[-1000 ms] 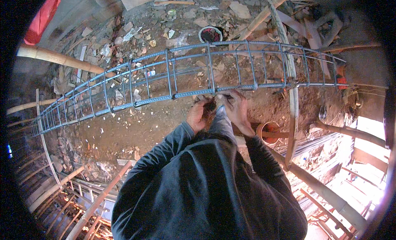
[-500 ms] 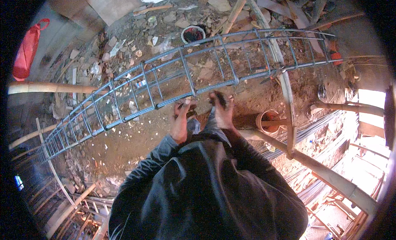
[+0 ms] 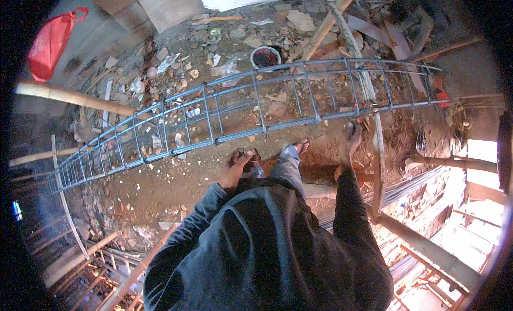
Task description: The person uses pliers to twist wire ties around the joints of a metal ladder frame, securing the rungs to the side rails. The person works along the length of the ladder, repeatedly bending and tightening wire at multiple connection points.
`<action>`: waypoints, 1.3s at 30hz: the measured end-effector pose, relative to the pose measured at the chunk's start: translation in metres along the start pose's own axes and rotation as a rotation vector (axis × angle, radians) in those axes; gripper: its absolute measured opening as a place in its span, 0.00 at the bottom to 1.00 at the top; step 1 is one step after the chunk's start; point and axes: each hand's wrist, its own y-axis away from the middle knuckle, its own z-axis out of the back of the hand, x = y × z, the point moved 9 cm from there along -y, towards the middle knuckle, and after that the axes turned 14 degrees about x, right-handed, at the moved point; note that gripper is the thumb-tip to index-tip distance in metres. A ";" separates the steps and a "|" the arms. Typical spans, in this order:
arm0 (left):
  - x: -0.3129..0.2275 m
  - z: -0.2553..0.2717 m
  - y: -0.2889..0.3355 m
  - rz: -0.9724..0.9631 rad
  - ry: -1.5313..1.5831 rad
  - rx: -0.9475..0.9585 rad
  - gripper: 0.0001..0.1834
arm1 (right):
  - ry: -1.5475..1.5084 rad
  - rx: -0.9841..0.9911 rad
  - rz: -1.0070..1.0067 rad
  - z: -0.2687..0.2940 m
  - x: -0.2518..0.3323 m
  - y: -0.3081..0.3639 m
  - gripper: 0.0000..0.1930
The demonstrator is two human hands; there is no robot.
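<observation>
A long rebar cage [image 3: 235, 136] of blue-grey ribbed bars and square ties runs across the view. My left hand [image 3: 235, 168] is just on the near side of its lower bar, with fingers curled together; what they hold, if anything, is hidden. Farther right, my right hand [image 3: 351, 137] reaches forward to the cage beside an upright wooden pole [image 3: 377, 150]. Close to its fingertips, a small tool with orange-red parts [image 3: 360, 117] rests by the bar and pole. The right fingers are dark and blurred, so their grip is unclear.
Beyond the cage stand a pale bucket [image 3: 265, 57] and scattered rubble. A red bag [image 3: 53, 46] hangs at far left above a bamboo pole [image 3: 75, 94]. At right, an orange-brown bucket [image 3: 363, 177] sits behind the pole, near a thick bamboo beam [image 3: 427, 247]. My foot [image 3: 303, 146] is below the cage.
My right hand has moved away from the left, out to the right toward the pole and the orange-red tool. The left stays near my body, fingers curled. The view has shifted slightly.
</observation>
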 end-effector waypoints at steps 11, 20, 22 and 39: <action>0.013 0.004 -0.002 -0.035 -0.126 0.070 0.19 | -0.127 -0.571 -0.103 0.135 0.134 -0.046 0.20; -0.025 -0.032 0.016 -0.234 -0.327 0.013 0.21 | -0.619 0.497 -0.696 0.065 0.195 0.061 0.26; -0.021 -0.039 0.016 -0.210 -0.310 0.066 0.22 | -0.571 0.862 -0.535 0.029 0.204 0.082 0.27; 0.014 -0.060 0.004 -0.079 -0.666 0.361 0.21 | -0.867 1.509 -0.327 -0.116 0.172 0.203 0.26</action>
